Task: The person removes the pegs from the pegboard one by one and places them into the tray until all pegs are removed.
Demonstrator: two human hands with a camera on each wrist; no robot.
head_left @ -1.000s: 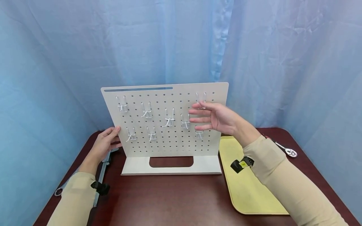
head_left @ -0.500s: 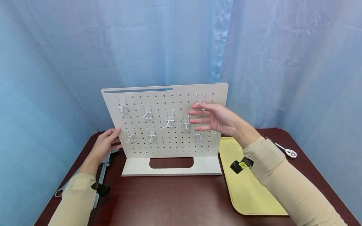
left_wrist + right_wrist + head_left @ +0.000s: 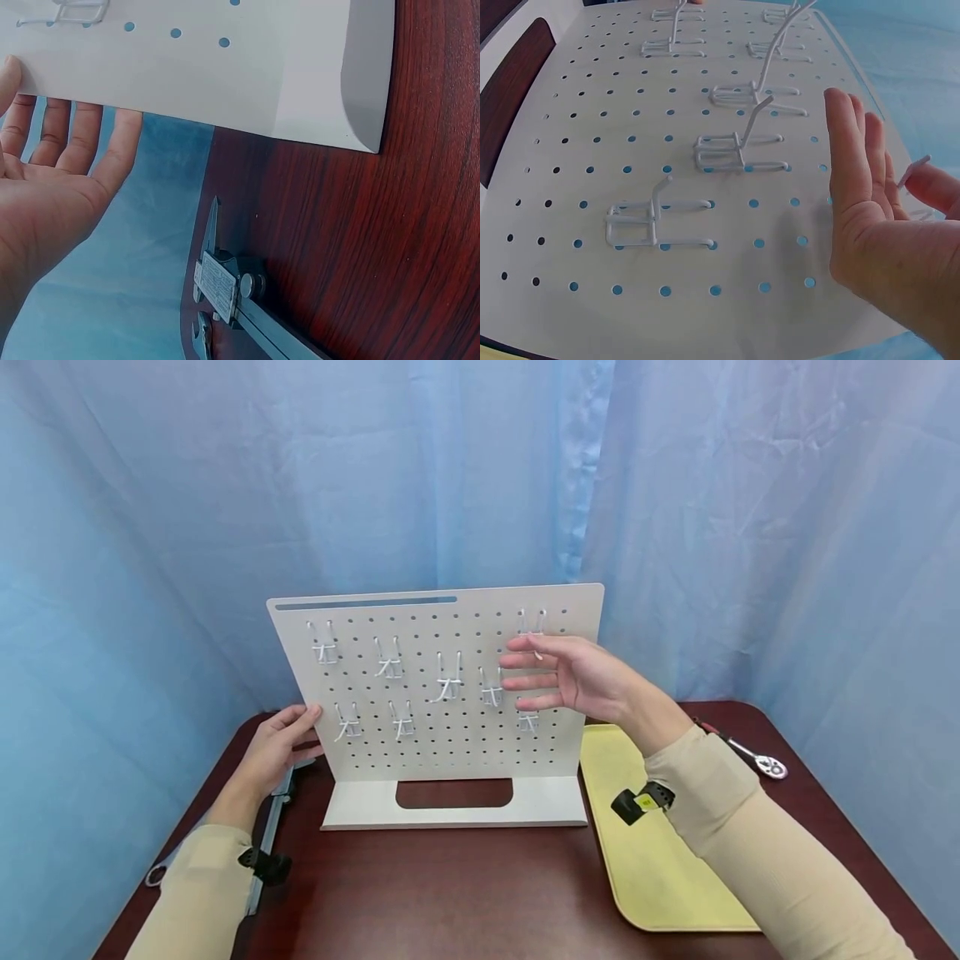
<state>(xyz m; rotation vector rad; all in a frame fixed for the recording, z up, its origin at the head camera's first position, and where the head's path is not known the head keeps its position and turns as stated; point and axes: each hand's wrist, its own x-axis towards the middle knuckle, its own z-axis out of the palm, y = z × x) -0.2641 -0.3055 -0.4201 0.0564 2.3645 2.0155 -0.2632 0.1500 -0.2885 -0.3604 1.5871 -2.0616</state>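
Observation:
A white pegboard [image 3: 465, 739] stands upright on its base on the dark wood table, with several white wire hooks [image 3: 448, 681] fitted in its holes. My left hand [image 3: 273, 747] grips the board's left edge, the thumb on the front and the fingers reaching behind, as the left wrist view also shows. Before the upper right part of the board is my right hand [image 3: 573, 677], its fingers spread and extended. It overlaps the upper right hook [image 3: 532, 620]; in the right wrist view that hook's tip [image 3: 915, 169] shows between thumb and fingers.
Right of the board lies a yellow tray [image 3: 637, 877], partly under the right forearm. A ratchet [image 3: 768, 766] lies beyond it. On the left are a caliper [image 3: 217, 289] and a wrench [image 3: 156, 873], partly covered by the left arm. Blue curtains [image 3: 337, 468] surround the table.

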